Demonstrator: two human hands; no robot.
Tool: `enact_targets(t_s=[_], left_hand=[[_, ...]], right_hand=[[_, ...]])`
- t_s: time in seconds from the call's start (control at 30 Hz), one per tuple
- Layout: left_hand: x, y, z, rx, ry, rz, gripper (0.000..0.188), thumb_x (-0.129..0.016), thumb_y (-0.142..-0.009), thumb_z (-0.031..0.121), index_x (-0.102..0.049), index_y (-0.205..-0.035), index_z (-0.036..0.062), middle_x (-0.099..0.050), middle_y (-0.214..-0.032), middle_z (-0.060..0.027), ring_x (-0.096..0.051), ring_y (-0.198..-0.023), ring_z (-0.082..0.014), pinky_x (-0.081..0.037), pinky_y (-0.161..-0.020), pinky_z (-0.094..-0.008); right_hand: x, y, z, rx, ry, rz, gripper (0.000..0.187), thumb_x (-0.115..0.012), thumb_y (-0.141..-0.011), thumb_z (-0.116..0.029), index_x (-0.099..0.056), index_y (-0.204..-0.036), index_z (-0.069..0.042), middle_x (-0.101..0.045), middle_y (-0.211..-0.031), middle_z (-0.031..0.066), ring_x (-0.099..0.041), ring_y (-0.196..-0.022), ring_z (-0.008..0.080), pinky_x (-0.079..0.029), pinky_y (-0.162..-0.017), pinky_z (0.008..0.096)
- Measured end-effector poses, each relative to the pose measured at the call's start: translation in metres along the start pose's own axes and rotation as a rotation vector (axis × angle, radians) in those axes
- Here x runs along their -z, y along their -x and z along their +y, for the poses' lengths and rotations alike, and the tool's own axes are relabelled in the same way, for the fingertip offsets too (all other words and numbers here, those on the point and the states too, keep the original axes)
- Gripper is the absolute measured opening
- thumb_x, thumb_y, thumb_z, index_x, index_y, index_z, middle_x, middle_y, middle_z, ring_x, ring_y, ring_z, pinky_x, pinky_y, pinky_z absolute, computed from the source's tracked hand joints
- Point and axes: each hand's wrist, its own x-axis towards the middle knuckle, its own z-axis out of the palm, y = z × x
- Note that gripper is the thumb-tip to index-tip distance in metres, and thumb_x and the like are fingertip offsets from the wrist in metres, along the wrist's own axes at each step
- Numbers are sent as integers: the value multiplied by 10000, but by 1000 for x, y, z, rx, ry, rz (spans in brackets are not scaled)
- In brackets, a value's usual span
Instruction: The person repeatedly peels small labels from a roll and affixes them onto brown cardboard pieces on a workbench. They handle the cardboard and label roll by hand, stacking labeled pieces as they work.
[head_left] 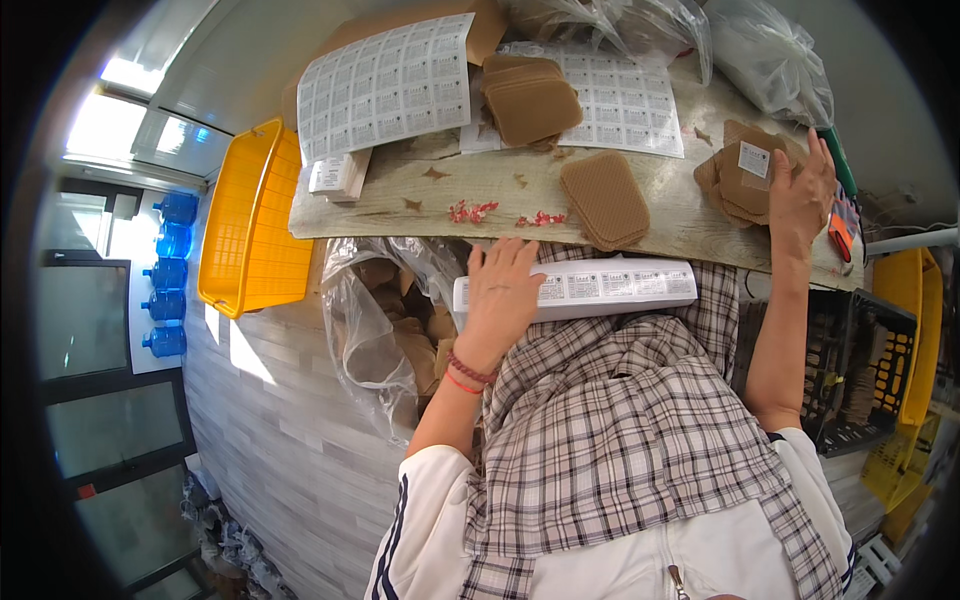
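Observation:
My left hand (503, 298) lies palm down on a strip of white label sheets (615, 283), which is folded or curled across my lap. Its fingers are stretched out toward the table edge. At the table's right side, my right hand (805, 195) has its fingers extended. It touches or rests just beside a pile of brown corrugated cardboard pieces (740, 195); contact is hard to make out. A white printed label (753, 160) sits on the top piece. Between my hands, near the front edge, is another stack of cardboard pieces (605, 200).
Flat label sheets (385, 85) and more cardboard pieces (530, 100) lie farther back. A small white label stack (338, 176) and red scraps (472, 211) are on the table. A yellow basket (250, 220) stands left, a clear plastic bag (350, 330) hangs below, and a black crate (865, 370) is right.

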Motion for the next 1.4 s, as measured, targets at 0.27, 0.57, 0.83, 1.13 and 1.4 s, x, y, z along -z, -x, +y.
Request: enact_targets(t_s=[0.27,0.57,0.83,1.13,1.4], left_hand=[[13,27,-28,197,241,-187,453,-833,-766,231,-669,-1158,75,-632,-1066,-114,-606,-1059,-339,-455,-968,-490],[3,32,-13,162,312,5,575,-888,-624,111,-608,-1125,70,-570,-1073,-124,-590,-993,-359,-467,-831,-454],[-1,29,-6,149,281,35,484,-859,-643,50,-586,-1042,68,-565,-1024,-131,-602,-941,-378,-487,-760,-460],[-3,27,-5,139,312,19,463,-813,-674,10,-531,-1038,62,-554,-1005,-140,-602,-928,-383,-483,-738,-462],[2,25,-6,101,307,-14,461,-791,-663,-12,-497,-1012,55,-537,-998,-148,-587,-951,-372,-482,-771,-461]], right_hand=[[48,105,-136,54,-1010,-856,189,-739,-854,-35,-728,-1039,-77,-694,-1029,85,-671,-968,283,-548,-813,376],[41,145,-186,69,-1055,-1056,182,-784,-823,-144,-739,-993,-98,-635,-959,48,-624,-948,272,-521,-811,389],[48,149,-195,-12,-1092,-1008,205,-791,-762,-26,-741,-954,-76,-647,-940,54,-638,-912,249,-528,-764,345],[53,145,-204,-206,-1117,-983,162,-794,-757,-81,-722,-901,-95,-638,-899,41,-645,-862,269,-526,-725,379],[42,156,-199,-133,-1101,-1015,150,-810,-766,-101,-725,-888,-76,-646,-893,48,-660,-847,253,-532,-714,360]])
